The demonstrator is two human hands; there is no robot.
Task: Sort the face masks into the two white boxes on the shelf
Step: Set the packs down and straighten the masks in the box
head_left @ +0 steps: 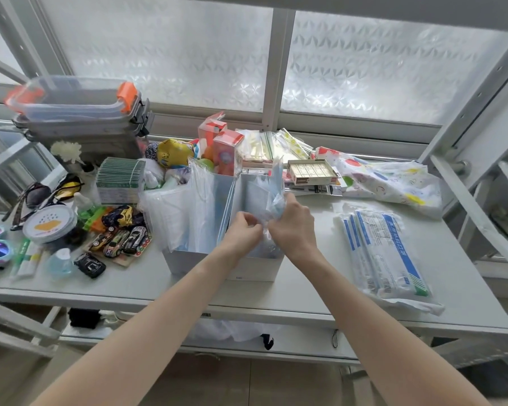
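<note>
So both hands are over the right-hand white box (264, 268): the left hand (242, 230) and right hand (294, 227) sit almost touching, fingers pinched onto a crinkly clear-wrapped blue face mask (272, 209) held just above that box's opening. The left-hand white box (185, 262) stands right against it and is already stuffed with upright wrapped masks (200, 206), and a flat stack of packaged masks (384, 253) with blue print lies on the shelf (305, 294) off to the right, well apart from the boxes. Toy cars (121, 238) and sunglasses (33, 197) clutter the left side.
</note>
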